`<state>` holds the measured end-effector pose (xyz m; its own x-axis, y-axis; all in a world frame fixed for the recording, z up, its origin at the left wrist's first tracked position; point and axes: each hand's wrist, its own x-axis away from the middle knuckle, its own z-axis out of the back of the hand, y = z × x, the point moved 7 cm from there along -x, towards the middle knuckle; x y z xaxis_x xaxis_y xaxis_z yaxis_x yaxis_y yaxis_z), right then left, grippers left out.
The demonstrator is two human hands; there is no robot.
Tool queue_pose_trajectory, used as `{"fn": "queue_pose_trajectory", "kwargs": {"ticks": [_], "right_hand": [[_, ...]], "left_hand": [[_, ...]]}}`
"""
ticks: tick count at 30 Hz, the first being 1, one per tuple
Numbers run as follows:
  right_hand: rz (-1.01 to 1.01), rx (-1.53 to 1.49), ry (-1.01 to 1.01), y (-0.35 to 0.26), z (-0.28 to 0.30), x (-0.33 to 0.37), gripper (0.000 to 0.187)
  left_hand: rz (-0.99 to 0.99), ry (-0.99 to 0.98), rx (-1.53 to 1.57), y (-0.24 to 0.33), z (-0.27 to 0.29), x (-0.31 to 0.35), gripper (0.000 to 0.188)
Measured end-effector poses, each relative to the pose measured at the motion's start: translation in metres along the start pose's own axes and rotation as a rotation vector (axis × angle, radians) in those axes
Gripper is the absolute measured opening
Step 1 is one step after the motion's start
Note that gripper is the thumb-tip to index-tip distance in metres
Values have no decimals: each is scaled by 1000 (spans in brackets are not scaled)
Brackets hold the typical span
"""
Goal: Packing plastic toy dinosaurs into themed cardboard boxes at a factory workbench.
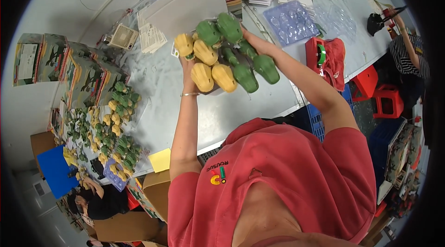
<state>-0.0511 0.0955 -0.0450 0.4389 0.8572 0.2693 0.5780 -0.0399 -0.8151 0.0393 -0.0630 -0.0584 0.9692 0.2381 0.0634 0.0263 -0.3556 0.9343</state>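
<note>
Between my hands is an open box [194, 3] with a raised white panel at its far side. Several green toy figures [229, 27] and yellow toy figures [225, 78], rounded and ridged, stand close together in it. My left hand [187, 67] grips the box's left side beside the yellow figures, its fingers mostly hidden. The right hand [247, 37] holds the opposite side by the green figures, its fingers also largely out of sight. The lower part of the box is mostly covered by the figures.
Camouflage-patterned boxes [55, 59] stand at the left, near a heap of green and yellow figures [111, 122]. A small fan [123, 37] and paper cards [150, 37] lie beyond. Clear plastic trays [289, 22] and a red bag [333, 59] lie right. Other people work at both sides.
</note>
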Motion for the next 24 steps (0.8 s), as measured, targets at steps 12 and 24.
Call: {"fn": "queue_pose_trajectory", "kwargs": {"ticks": [12,24], "right_hand": [[122,219,287,6,10,-2,95],[63,203,51,67,56,-83,76]], "left_hand": [[-6,23,-300,-16,36,11,35],[233,84,164,-54,37,24,53]]}}
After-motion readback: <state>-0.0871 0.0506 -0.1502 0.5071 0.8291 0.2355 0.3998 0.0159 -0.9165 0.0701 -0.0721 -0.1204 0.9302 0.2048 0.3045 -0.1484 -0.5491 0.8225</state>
